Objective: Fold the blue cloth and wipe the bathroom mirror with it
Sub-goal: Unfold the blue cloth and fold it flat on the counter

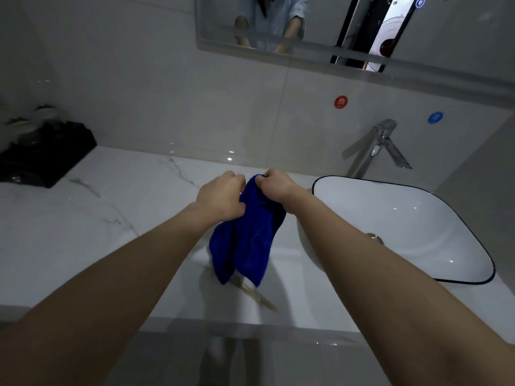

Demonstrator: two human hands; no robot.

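The blue cloth [248,235] hangs doubled over above the marble counter, its top edge pinched between both hands. My left hand [221,195] grips the cloth's upper left part. My right hand [276,183] holds the upper right corner, close beside the left hand. The cloth's lower end dangles free just over the counter. The bathroom mirror [320,32] is on the wall above, beyond the hands, and reflects the person's arms and light shirt.
A white basin with a dark rim [404,227] sits on the white marble counter [97,218] at right, under a chrome tap [381,143]. A black tray with wrapped items [44,151] stands at the back left. Red and blue round stickers mark the tiled wall.
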